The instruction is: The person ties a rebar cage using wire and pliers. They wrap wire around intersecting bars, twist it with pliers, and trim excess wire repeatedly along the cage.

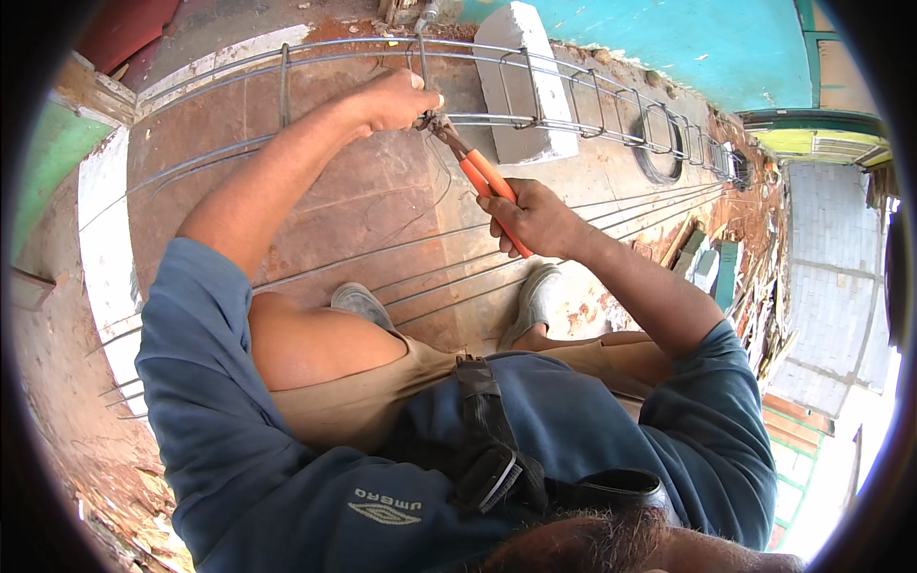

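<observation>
A pair of pincers (pixel 487 180) with orange handles is in my right hand (pixel 537 220), the fingers wrapped round the grips. Its dark jaws meet the near lower bar of a long rebar cage (pixel 597 127), at a joint with a stirrup (pixel 422 59). Right beside the jaws, my left hand (pixel 392 100) is closed around that stirrup, with the thumb pointing toward the joint. Thin tie wire (pixel 444 181) hangs in a loose curl below the joint. Whether the jaws grip wire there is too small to tell.
A pale block (pixel 521 86) stands under the cage. To the right lies a coil of dark wire (pixel 659 143). Several loose bars (pixel 449 250) run across the floor by my shoes (pixel 363 304). Scrap wood (pixel 755 296) is heaped at the right, and a turquoise wall (pixel 688 43) rises behind.
</observation>
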The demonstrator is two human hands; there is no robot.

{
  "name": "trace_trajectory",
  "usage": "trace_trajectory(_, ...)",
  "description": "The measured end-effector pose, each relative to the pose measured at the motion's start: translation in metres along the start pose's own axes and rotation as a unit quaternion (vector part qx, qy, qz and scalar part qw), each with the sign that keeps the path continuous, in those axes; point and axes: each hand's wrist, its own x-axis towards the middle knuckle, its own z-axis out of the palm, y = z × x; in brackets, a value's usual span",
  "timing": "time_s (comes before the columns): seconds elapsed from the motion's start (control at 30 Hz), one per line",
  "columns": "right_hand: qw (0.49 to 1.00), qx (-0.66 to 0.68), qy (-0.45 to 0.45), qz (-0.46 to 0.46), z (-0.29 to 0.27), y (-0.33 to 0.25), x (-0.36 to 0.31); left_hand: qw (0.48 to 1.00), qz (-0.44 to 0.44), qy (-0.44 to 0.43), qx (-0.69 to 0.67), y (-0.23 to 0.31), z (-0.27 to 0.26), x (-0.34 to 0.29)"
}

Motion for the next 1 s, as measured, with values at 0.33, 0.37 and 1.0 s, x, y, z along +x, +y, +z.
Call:
trace_trajectory(0.33,0.965,0.218,-0.1,0.108,0.003,0.009,0.021,1.0,0.004,0.007,-0.004,0.004,-0.001,-0.008)
trace_trajectory(0.37,0.933,0.301,-0.174,0.093,0.001,0.016,0.023,1.0,0.01,0.009,-0.006,0.004,0.0,-0.007)
trace_trajectory(1.0,0.984,0.144,-0.108,0.009,-0.017,0.004,0.012,1.0,0.001,-0.025,-0.007,-0.003,-0.003,-0.001)
